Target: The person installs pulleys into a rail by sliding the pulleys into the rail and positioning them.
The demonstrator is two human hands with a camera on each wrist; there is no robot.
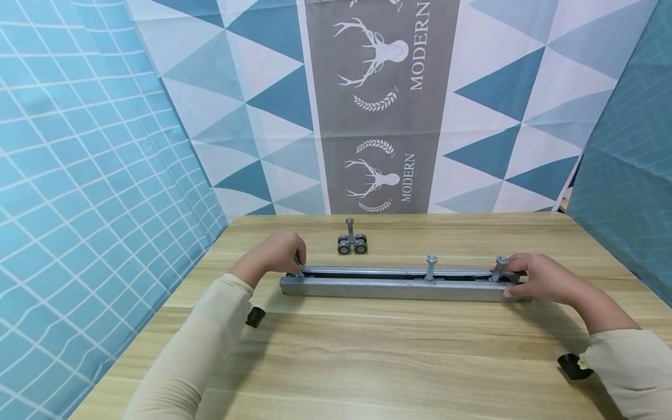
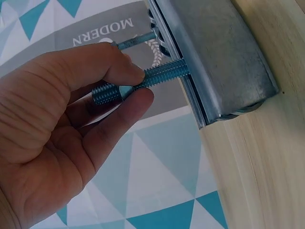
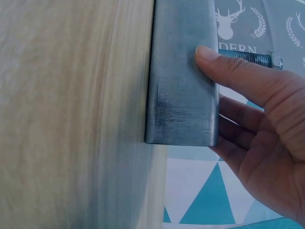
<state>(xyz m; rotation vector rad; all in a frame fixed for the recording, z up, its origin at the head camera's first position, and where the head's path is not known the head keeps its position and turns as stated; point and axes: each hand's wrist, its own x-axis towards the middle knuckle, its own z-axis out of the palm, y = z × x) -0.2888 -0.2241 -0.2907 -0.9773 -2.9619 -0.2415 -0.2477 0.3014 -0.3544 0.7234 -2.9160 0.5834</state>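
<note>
A long grey metal track (image 1: 367,288) lies across the table with its slot facing up. At its left end my left hand (image 1: 278,252) pinches a threaded bolt (image 2: 167,72) that stands out of the slot; the bolt's lower part is hidden inside the track. My right hand (image 1: 548,280) grips the right end of the track, thumb on the near side and fingers behind. Beside that hand rises a second bolt (image 1: 500,267) with a nut on top, and a third bolt (image 1: 431,267) stands right of the track's middle.
Behind the track, a four-wheeled roller trolley (image 1: 352,244) stands on the wooden table (image 1: 367,356) with its bolt upright. A patterned cloth (image 1: 283,116) hangs at the back, and a blue checked cloth (image 1: 79,175) borders the left side.
</note>
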